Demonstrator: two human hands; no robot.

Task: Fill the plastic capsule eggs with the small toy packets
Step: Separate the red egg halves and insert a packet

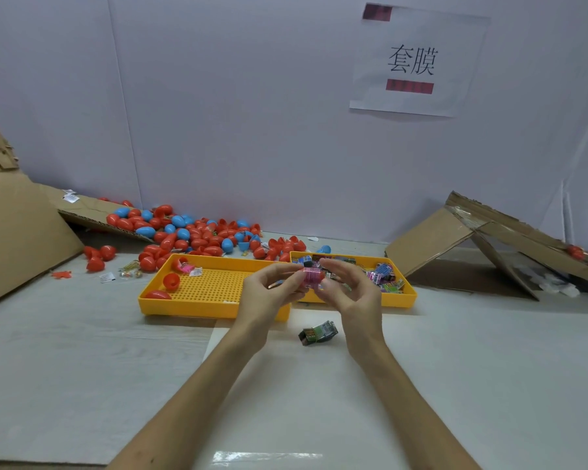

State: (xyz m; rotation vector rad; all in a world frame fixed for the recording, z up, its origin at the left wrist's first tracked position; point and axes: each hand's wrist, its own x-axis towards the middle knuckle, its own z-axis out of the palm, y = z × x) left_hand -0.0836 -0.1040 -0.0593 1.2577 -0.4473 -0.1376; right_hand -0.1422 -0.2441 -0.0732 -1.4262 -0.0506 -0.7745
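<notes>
My left hand (pixel 269 293) and my right hand (pixel 348 293) meet above the yellow trays and together pinch a small pink toy packet (pixel 312 276), with a bit of red showing under it. Whether that red is an egg half I cannot tell. A green and black packet (pixel 318 333) lies on the table just below my hands. The right yellow tray (pixel 409 296) holds several coloured packets (pixel 384 278). The left yellow tray (pixel 197 307) holds red egg halves (pixel 170 281) and a pink packet. A pile of red and blue capsule eggs (pixel 197 232) lies behind the trays.
Cardboard sheets lean at the left (pixel 17 232) and the right (pixel 489 245), the right one with some red eggs on it. A paper sign (pixel 414 59) hangs on the white back wall. Small loose bits (pixel 129 271) lie left of the trays.
</notes>
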